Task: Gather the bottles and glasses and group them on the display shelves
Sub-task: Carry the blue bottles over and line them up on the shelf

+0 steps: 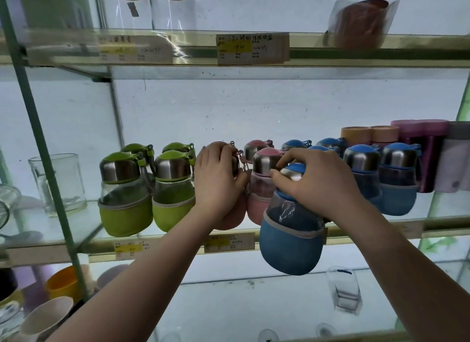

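- Gripping a blue bottle at its cap, the right hand holds it tilted, clear of the glass, in front of the middle shelf edge.
- Left hand is wrapped round a pink bottle standing on that shelf.
- Green bottles stand left of the hands; a blue group stands right.
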Action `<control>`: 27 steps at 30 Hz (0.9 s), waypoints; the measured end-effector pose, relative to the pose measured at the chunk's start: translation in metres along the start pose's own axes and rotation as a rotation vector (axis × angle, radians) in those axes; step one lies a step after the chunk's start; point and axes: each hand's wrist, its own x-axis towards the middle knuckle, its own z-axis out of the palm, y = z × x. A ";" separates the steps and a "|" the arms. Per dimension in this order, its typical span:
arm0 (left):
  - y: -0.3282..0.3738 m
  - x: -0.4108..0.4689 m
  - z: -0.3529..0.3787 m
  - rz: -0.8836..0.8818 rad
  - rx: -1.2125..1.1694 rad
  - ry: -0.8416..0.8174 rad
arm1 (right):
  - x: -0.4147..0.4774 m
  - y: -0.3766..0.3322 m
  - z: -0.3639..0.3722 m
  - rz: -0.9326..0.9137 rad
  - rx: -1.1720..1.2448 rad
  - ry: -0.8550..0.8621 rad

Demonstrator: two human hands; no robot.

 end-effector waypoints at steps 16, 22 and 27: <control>0.083 0.011 -0.002 0.201 -0.182 0.053 | -0.007 0.057 -0.030 -0.004 -0.039 0.055; 0.144 0.018 0.027 0.155 -0.179 0.003 | -0.002 0.119 -0.063 -0.027 -0.019 0.046; 0.198 0.018 0.056 0.131 -0.237 -0.074 | -0.002 0.177 -0.091 -0.017 -0.017 0.074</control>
